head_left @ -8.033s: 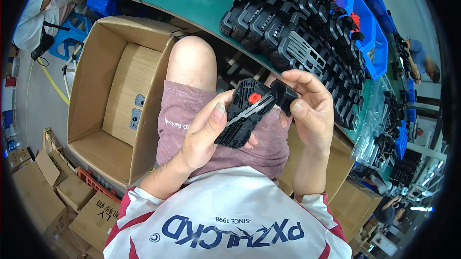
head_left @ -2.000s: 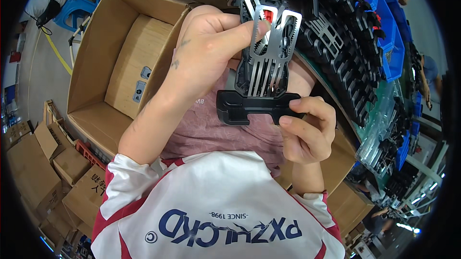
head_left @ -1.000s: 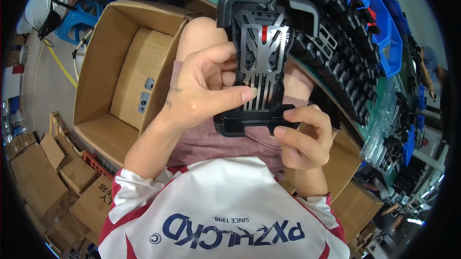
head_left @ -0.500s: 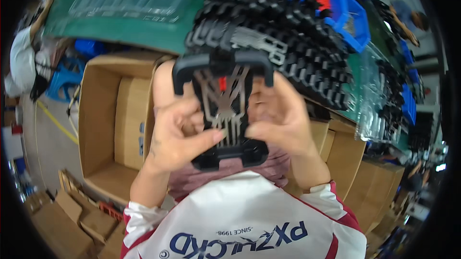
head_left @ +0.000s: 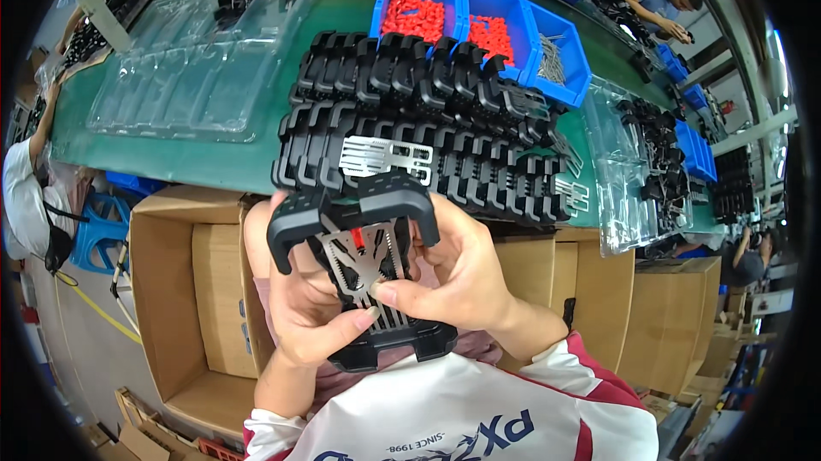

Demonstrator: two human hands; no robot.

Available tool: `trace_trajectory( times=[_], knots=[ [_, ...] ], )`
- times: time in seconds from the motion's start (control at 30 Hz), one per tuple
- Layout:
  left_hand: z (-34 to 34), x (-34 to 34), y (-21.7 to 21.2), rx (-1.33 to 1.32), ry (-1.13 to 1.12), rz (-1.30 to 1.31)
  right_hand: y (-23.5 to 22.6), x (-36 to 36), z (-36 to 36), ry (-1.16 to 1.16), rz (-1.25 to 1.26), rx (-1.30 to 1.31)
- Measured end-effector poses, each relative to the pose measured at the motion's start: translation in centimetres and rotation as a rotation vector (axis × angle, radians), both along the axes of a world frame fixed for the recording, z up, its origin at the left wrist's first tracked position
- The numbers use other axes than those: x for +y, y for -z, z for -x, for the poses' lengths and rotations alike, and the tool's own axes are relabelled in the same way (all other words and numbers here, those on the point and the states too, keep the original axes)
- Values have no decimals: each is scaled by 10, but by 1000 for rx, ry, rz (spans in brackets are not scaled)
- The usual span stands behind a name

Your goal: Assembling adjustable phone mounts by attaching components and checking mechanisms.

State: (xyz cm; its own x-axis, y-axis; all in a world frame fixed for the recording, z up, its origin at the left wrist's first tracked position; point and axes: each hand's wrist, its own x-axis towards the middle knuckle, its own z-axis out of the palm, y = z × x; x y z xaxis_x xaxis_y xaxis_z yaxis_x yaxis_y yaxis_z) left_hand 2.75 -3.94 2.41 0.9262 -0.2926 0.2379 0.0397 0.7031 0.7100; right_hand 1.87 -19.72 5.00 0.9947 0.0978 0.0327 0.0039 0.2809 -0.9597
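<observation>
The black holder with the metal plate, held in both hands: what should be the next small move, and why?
Probably press the metal plate down flat with both thumbs. The left hand cups the black holder from below, the right hand pinches its side, and both thumb tips already rest on the plate's lower slats. Whether the plate is fully seated cannot be told.

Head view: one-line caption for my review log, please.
Both hands, left hand and right hand, hold a black holder above the lap, before a green table stacked with similar holders.

open brown carton (head_left: 171, 290) left, brown cartons (head_left: 658, 316) right
</observation>
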Motion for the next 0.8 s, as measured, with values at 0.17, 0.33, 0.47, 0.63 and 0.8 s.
trace_trajectory(
  times=[0.17, 0.33, 0.47, 0.63, 0.8],
  knots=[
    [-5, -2, 4, -11, -97, -4, -1, -4, -5, -49, 26, -2],
    [-12, 7, 7, 4, -123, -138, -13, -14, -16, -198, 76, 95],
    [-10, 19, 12, 60, -187, -176, -31, -49, -58, -317, 368, -37],
    [-7, 23, 6, 197, -218, -106, -26, -136, -193, 549, 938, -363],
    [-10, 22, 0, 221, -208, -138, 28, -214, -285, 485, 1446, -178]
  ],
)
